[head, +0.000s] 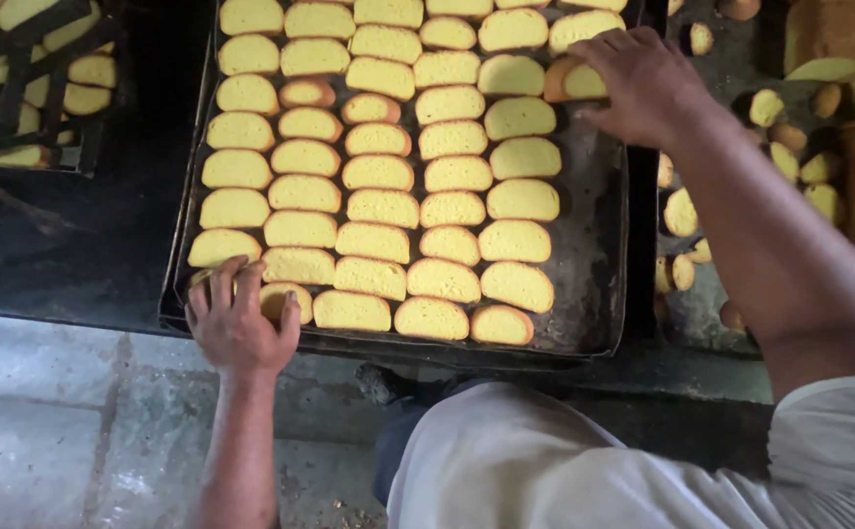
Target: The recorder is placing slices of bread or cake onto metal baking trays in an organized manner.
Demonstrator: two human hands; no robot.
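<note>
Right hand [643, 83]: it is reaching to the far right part of the dark baking tray [594, 264], fingers curled narrow around one slice of yellow rusk [572, 82], which it is gripping by the edge nearest its fingertips.
Left hand [239, 318]: it is lying palm down on the near left corner of the tray, fingers spread fairly wide over the end slice [275, 299] of the nearest row; whether it is actually pinching that slice, I cannot tell.
Held slice: it is sitting just under the right fingertips, touching the neighbouring slices to the hand's left, at the end of a far row.
Rows of slices [378, 206]: they are lying flat and close together between the two hands, five or so columns wide, cut faces up.
Bare strip: beside and below the right wrist a band of tray floor is showing without bread.
Doing it well: judging by the tight packing, the right hand is best lifting or setting the slice straight down, thumb and fingers on the crust only, so neighbours are not being pushed out of line.
Steadying: the left hand is well placed to be bracing the tray rim.
Loose pieces [682, 211]: scattered to the right of the right forearm, off the tray.
Second tray [25, 88]: well beyond the left hand.
</note>
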